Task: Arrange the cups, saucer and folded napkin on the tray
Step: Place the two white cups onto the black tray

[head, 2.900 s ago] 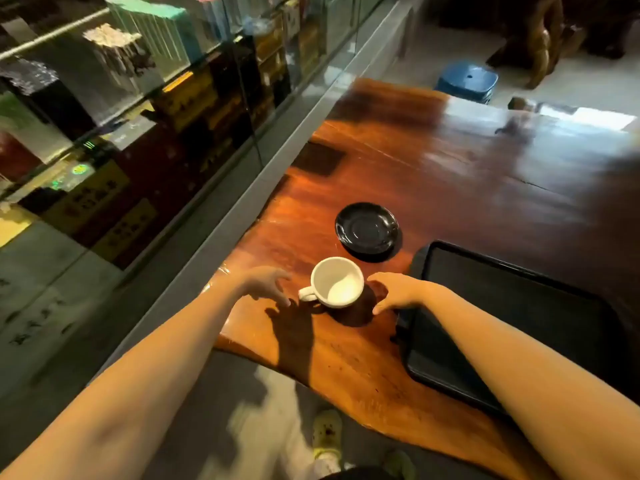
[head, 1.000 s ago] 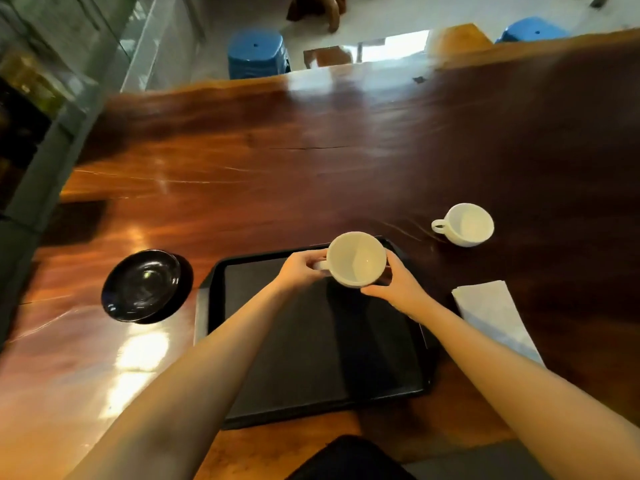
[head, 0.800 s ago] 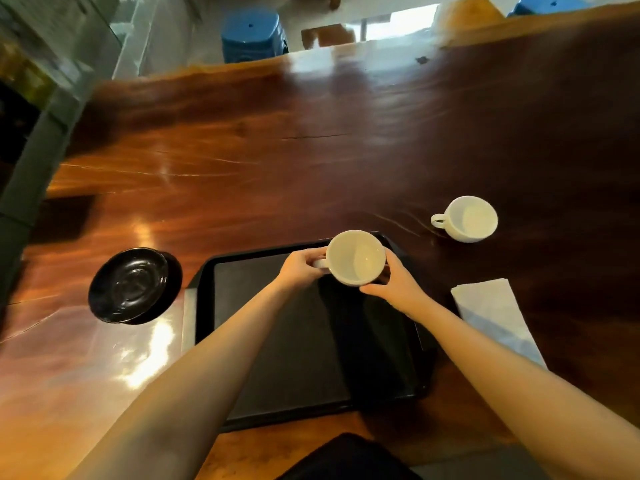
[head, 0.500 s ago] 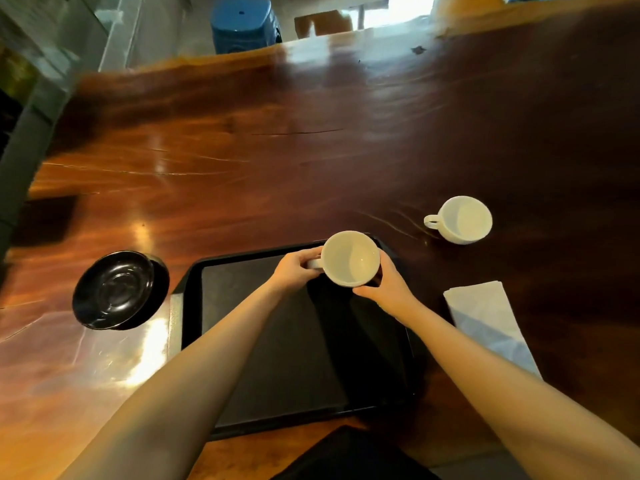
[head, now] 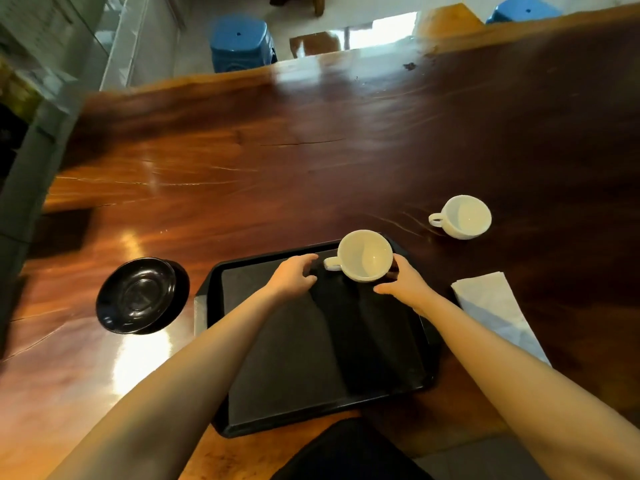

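First cup (head: 365,255) at tray (head: 277,403) far corner, both hands (head: 292,277) loose beside it; second cup (head: 465,216), saucer (head: 136,294), napkin (head: 491,306) remain on surface (head: 311,150)

No readable text, labels, brands or numbers anywhere; shelf items at left too blurred

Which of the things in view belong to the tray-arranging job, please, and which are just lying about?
Job: tray, cup on tray, second cup, black saucer, folded napkin.
Just about: blue stools, glass cabinet.
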The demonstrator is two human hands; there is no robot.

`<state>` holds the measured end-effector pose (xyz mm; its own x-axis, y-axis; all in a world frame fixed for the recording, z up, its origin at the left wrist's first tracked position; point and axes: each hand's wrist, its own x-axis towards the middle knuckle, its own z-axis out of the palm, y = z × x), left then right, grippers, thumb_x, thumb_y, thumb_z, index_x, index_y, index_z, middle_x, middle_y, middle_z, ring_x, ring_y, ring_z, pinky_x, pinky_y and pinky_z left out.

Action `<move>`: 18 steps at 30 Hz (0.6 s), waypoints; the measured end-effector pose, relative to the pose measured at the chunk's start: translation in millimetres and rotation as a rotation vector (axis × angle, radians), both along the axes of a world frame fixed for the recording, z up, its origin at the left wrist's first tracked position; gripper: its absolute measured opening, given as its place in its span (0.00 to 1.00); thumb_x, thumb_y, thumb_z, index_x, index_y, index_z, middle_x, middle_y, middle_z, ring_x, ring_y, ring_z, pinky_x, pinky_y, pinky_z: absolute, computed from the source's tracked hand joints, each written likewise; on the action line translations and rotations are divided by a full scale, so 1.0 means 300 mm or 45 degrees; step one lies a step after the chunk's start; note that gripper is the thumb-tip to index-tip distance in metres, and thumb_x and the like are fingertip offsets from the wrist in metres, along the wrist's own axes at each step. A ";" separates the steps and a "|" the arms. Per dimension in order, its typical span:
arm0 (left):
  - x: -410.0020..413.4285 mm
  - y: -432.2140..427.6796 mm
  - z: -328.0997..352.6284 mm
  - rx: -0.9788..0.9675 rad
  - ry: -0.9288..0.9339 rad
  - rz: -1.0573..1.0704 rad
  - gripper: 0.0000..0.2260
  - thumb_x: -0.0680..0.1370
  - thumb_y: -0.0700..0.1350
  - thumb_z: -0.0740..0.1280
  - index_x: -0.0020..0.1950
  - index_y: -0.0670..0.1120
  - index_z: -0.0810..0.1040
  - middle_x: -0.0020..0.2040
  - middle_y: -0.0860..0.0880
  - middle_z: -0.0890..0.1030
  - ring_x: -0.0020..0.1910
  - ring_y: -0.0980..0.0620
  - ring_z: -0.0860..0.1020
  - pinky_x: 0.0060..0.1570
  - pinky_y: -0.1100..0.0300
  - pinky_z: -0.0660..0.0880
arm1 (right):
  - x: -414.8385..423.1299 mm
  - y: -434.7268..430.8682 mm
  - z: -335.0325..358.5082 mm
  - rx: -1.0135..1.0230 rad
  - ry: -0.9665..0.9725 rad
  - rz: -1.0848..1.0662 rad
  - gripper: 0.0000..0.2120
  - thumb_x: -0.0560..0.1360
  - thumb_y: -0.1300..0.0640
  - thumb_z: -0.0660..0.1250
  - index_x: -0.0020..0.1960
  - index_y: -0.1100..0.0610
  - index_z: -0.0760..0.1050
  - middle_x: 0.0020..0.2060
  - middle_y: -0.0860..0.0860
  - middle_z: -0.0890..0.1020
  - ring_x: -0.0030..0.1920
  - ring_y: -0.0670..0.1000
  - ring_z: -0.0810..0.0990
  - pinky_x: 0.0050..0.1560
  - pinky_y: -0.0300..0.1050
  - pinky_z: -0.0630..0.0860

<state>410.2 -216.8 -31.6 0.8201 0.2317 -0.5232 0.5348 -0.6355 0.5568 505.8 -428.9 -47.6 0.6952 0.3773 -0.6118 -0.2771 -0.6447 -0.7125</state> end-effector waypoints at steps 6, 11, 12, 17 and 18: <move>-0.028 0.032 0.037 0.252 0.299 -0.339 0.20 0.80 0.48 0.60 0.70 0.43 0.70 0.68 0.44 0.74 0.66 0.45 0.73 0.64 0.53 0.71 | -0.008 -0.065 0.081 -0.230 0.035 0.095 0.31 0.73 0.62 0.70 0.72 0.60 0.61 0.67 0.59 0.71 0.65 0.57 0.73 0.61 0.49 0.73; -0.022 -0.037 0.088 0.390 0.279 -0.616 0.18 0.79 0.52 0.59 0.63 0.44 0.76 0.62 0.45 0.79 0.60 0.45 0.77 0.59 0.51 0.75 | -0.008 -0.148 0.160 -0.467 0.054 0.374 0.27 0.74 0.53 0.68 0.70 0.57 0.65 0.58 0.54 0.76 0.57 0.52 0.75 0.53 0.47 0.75; -0.013 -0.056 0.101 0.384 0.279 -0.663 0.18 0.79 0.52 0.59 0.63 0.43 0.77 0.62 0.44 0.79 0.60 0.45 0.77 0.59 0.51 0.75 | -0.002 -0.164 0.178 -0.497 0.071 0.413 0.27 0.74 0.53 0.68 0.70 0.57 0.65 0.57 0.54 0.76 0.55 0.52 0.75 0.52 0.47 0.75; 0.045 -0.149 0.148 0.350 0.174 -0.734 0.16 0.79 0.50 0.59 0.60 0.42 0.79 0.59 0.43 0.80 0.56 0.44 0.78 0.50 0.56 0.71 | 0.058 -0.258 0.232 -0.576 0.100 0.430 0.26 0.75 0.54 0.67 0.70 0.56 0.66 0.57 0.54 0.75 0.57 0.52 0.75 0.59 0.49 0.74; 0.058 -0.172 0.150 0.348 0.176 -0.740 0.17 0.79 0.50 0.59 0.60 0.42 0.79 0.59 0.43 0.80 0.56 0.43 0.78 0.52 0.56 0.72 | 0.073 -0.282 0.240 -0.590 0.097 0.424 0.25 0.75 0.54 0.67 0.70 0.56 0.66 0.58 0.54 0.75 0.57 0.52 0.75 0.60 0.49 0.74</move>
<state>427.6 -268.5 13.4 0.7813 -0.0892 -0.6178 0.1168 -0.9514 0.2851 527.9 -513.4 24.3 0.5324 0.2486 -0.8091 -0.0453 -0.9462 -0.3205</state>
